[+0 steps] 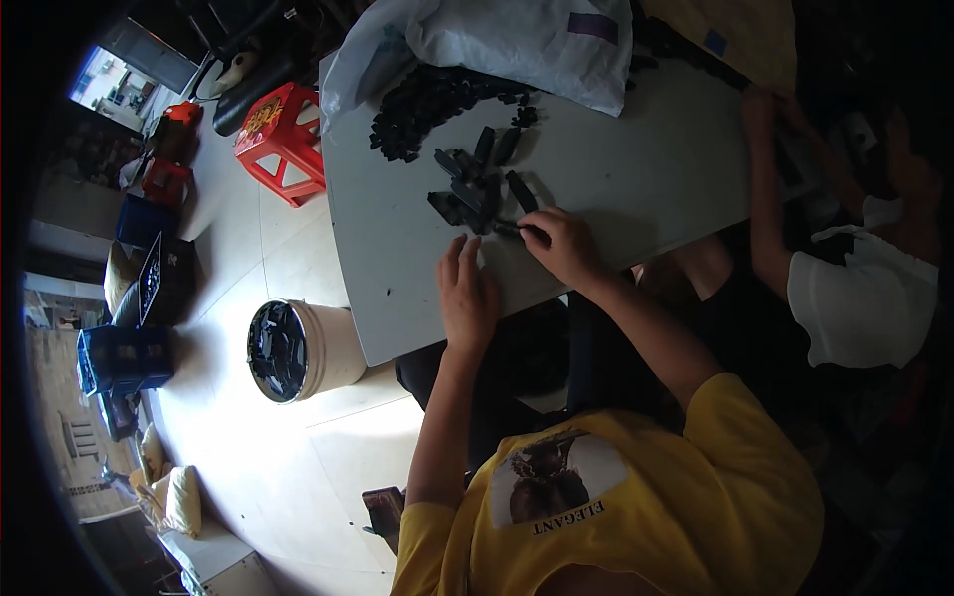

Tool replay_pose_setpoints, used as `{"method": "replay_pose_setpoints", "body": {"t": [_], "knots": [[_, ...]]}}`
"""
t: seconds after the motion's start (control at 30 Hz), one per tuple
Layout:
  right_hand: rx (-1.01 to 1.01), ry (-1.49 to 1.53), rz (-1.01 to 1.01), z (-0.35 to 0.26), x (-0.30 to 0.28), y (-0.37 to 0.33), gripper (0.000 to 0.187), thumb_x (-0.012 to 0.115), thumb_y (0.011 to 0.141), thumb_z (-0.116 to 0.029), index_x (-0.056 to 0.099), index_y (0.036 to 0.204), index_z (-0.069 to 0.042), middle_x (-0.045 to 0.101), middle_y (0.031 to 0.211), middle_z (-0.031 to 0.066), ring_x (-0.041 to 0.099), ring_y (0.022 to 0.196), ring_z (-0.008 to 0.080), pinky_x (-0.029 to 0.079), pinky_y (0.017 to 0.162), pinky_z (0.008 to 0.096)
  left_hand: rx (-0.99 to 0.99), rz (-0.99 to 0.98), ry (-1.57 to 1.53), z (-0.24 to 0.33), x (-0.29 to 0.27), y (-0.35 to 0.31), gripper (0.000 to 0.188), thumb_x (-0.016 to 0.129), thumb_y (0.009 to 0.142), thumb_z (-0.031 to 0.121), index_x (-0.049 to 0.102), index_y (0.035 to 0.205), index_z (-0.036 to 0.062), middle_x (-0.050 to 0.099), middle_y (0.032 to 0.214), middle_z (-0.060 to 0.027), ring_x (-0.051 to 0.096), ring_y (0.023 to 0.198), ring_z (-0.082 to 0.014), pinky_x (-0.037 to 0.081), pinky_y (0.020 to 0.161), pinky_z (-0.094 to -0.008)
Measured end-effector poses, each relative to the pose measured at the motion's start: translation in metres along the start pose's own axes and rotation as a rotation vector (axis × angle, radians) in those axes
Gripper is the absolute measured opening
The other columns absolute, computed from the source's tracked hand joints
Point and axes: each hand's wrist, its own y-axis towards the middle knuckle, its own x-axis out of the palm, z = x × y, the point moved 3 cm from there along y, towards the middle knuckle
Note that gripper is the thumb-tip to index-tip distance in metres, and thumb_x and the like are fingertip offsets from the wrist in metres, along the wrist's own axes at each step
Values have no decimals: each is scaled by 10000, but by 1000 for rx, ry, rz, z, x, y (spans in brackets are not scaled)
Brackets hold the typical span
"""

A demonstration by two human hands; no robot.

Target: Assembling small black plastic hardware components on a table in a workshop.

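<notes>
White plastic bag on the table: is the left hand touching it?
Apart: the head view shows grey tabletop and black pieces between the left hand and the white plastic bag.

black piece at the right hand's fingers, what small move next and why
Perhaps bring the left hand to the exposed end of the black piece to steady it: the right hand appears to pinch its other end, while the left hand is close by, seemingly holding nothing.

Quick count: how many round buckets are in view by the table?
1. The off-white bucket, with black pieces inside, stands on the floor left of the table and the left hand. Others could be hidden under the table.
</notes>
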Motion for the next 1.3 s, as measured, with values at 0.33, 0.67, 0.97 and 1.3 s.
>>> {"method": "replay_pose_setpoints", "body": {"t": [0.33,0.67,0.97,1.3], "knots": [[90,-142,72,54,-22,80,83,667,806,-86,662,882,-52,598,983,74,610,660,181,490,619,310,65,-212,226,13,7,7,482,592,812,127,494,1280,66,483,1309,-163,463,1195,-337,371,1000,-438],[12,-411,89,92,11,127,165,696,779,-125,656,939,-128,549,1014,61,606,874,264,500,725,380,18,-181,146,6,4,7,445,593,799,127,532,1236,73,511,1276,-135,472,1181,-327,374,983,-431],[43,-290,115,78,-47,33,93,654,829,-116,681,886,-48,593,867,104,608,806,285,491,685,378,40,-66,86,9,12,5,445,614,766,112,568,1206,67,521,1206,-179,502,1100,-370,418,917,-442],[73,-263,205,43,-50,8,64,651,793,-111,671,825,-60,603,847,55,622,740,269,511,648,375,194,-180,228,20,11,-3,442,519,850,107,522,1286,30,537,839,-141,526,784,-335,416,730,-423]]}}
